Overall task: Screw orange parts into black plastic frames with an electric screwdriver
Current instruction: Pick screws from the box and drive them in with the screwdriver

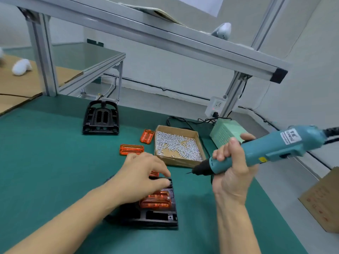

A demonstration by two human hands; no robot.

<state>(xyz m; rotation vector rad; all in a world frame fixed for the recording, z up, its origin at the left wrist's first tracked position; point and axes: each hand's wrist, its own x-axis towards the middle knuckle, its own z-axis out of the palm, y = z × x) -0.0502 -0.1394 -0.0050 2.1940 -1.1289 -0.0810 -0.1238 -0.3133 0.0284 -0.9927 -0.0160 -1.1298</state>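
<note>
Green-matted work surface (pixel 45 153) beneath a silver aluminium-profile shelf frame (pixel 165 39). Pale grey walls (pixel 311 52). White wall socket (pixel 215 107) beside the frame's right post. Second, similar bench (pixel 88 57) behind.

Work surface: green bench mat (pixel 45 162). Directly on it:
- black plastic frame (pixel 157 215) under the left hand (pixel 141 177), orange parts seated in it.
- second black frame (pixel 100 118), well beyond the left hand, toward the mat's far edge.
- two loose orange parts: one (pixel 131 149) just beyond the left hand's fingers, another (pixel 147 136) farther out beside the box.
- open cardboard box of screws (pixel 178 145), between the two hands and just beyond them.
- pale green power supply box (pixel 227 132), behind the right hand (pixel 233 173).
- black cable (pixel 183 121) beyond the screw box.
</note>
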